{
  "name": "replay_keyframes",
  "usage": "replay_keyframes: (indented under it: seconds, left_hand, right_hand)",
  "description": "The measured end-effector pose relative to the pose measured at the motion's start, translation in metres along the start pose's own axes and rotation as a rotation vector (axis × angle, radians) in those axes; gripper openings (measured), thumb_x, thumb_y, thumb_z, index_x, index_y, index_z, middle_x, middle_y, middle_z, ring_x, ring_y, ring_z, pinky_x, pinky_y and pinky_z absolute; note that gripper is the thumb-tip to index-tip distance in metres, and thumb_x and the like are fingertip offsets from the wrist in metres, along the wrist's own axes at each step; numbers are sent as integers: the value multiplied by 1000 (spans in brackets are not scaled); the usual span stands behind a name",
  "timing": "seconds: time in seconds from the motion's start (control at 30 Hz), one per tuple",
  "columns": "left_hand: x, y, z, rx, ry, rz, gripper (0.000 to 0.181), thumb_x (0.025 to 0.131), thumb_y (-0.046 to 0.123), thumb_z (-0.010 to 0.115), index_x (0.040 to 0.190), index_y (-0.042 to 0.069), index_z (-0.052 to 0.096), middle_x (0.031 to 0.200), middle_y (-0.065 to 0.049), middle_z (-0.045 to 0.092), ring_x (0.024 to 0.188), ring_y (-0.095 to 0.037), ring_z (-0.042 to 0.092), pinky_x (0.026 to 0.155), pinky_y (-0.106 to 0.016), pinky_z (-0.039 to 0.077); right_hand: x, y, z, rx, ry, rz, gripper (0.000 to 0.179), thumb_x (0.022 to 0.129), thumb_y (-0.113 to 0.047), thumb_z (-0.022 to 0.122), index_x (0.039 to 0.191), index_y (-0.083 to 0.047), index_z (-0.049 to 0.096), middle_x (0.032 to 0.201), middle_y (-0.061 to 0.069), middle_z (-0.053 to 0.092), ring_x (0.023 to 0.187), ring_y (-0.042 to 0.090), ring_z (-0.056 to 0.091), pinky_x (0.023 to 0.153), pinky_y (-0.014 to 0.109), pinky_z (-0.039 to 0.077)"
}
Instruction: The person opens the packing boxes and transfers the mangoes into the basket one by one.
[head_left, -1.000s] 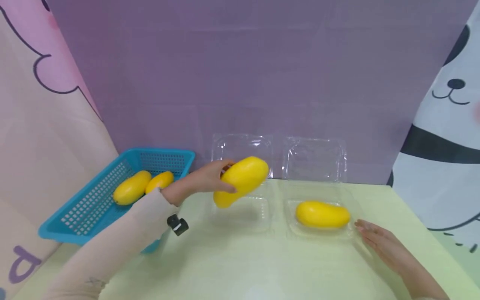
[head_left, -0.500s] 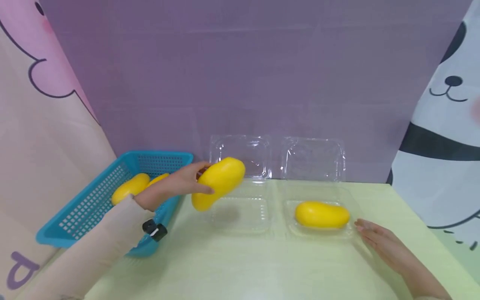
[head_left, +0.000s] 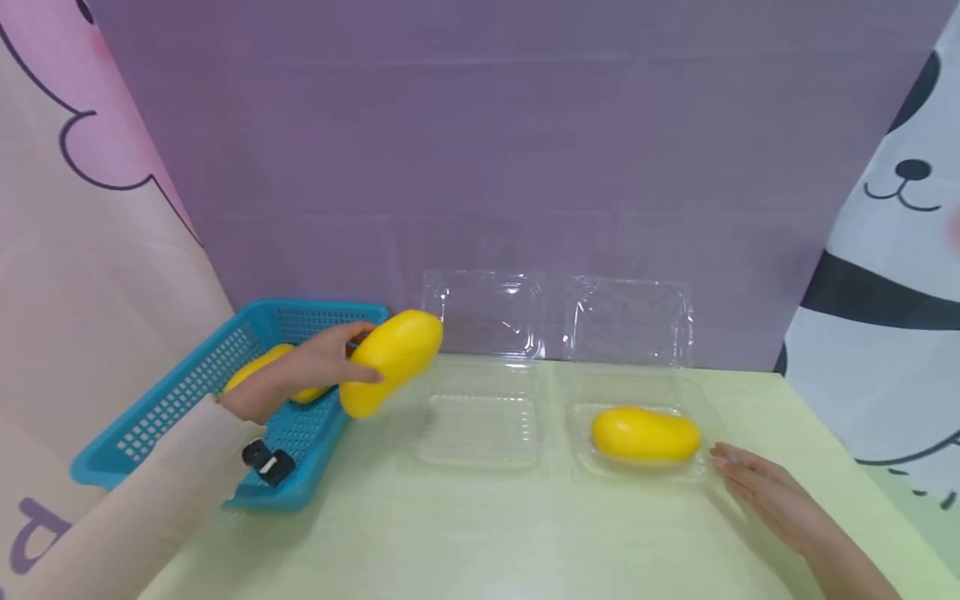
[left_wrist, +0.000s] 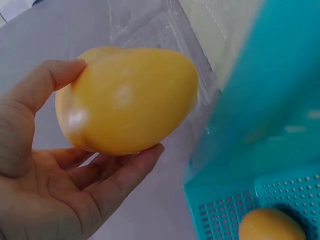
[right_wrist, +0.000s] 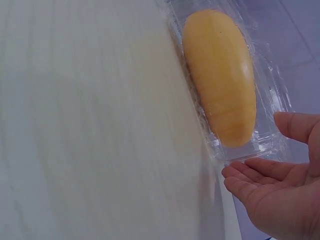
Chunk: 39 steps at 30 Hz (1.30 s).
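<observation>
My left hand holds a long yellow mango in the air beside the right rim of the blue basket. In the left wrist view, the thumb lies on one side of the mango and the fingers curl under the other. Part of another mango and a bit of one more show in the basket behind that arm. To the right, a mango lies in a clear plastic clamshell box with its lid up. My right hand rests beside that box, fingers extended, holding nothing.
Another clear clamshell box stands lid up between the basket and the filled box, with nothing in it. A purple cloth wall rises behind the pale table. Printed curtains hang at both sides.
My left hand has carried its mango leftward, from above the left clear box to the basket's right rim. The right hand and the boxed mango stay put.
</observation>
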<state>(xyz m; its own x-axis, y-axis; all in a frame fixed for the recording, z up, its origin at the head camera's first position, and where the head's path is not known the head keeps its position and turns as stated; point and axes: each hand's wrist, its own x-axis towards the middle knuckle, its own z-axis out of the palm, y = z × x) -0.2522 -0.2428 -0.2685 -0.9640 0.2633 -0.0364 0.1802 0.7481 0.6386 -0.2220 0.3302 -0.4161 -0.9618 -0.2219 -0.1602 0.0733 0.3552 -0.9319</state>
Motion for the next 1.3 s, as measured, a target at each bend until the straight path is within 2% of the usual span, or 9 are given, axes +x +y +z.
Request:
replay_keyframes:
  seconds: [0.13, 0.27, 0.4, 0.6, 0.77, 1.0, 1.3]
  left_hand:
    - [-6, -6, -9, 48, 47, -38, 78, 80, 32, 73, 141, 1, 35, 129, -20, 48, 102, -31, 53, 85, -43, 51]
    - [-13, -10, -21, 45, 64, -61, 80, 82, 33, 72, 143, 1, 31, 132, -22, 45, 103, -33, 52, 83, -42, 52]
    - [-22, -16, -32, 47, 66, -57, 81, 83, 35, 70, 143, 0, 30, 133, -22, 44, 101, -32, 52, 78, -37, 53]
    - [-28, -29, -44, 32, 64, -38, 80, 84, 34, 69, 142, -4, 29, 132, -24, 44, 98, -30, 54, 72, -35, 54]
    - [-29, -44, -53, 26, 21, -37, 80, 86, 32, 67, 142, -8, 26, 135, -29, 40, 100, -32, 55, 70, -37, 55]
    - [-32, -69, -60, 51, -78, -132, 90, 85, 36, 67, 143, -12, 17, 141, -35, 29, 114, -43, 48, 78, -44, 55]
    - [-25, -86, -67, 94, -216, -204, 92, 82, 36, 71, 142, -11, 19, 138, -37, 31, 113, -42, 47, 78, -44, 54]
  right_hand:
    - [1, -1, -1, -34, -7, -20, 64, 103, -25, 38, 136, 23, 13, 146, 37, 9, 111, -11, 46, 87, 9, 41]
    - [3, -3, -3, -41, -8, -19, 64, 102, -26, 39, 137, 22, 13, 147, 36, 9, 106, -17, 43, 86, 8, 41]
    - [2, -3, -5, -12, -5, -15, 65, 102, -25, 39, 138, 21, 11, 146, 37, 6, 92, -26, 38, 85, 8, 42]
    - [-1, 3, -10, 31, 9, -69, 62, 101, -19, 42, 134, 25, 13, 143, 37, 4, 95, -24, 41, 81, 5, 42]
    - [-3, 7, -12, 44, 8, -82, 61, 101, -17, 42, 133, 27, 13, 141, 37, 3, 95, -23, 43, 79, 5, 42]
    - [-6, 6, -11, 28, 0, -47, 63, 102, -20, 40, 134, 26, 11, 143, 37, 2, 94, -24, 41, 80, 5, 43]
    - [-6, 3, -12, 9, 1, -9, 64, 102, -23, 39, 136, 24, 11, 144, 38, 2, 92, -26, 38, 80, 5, 42]
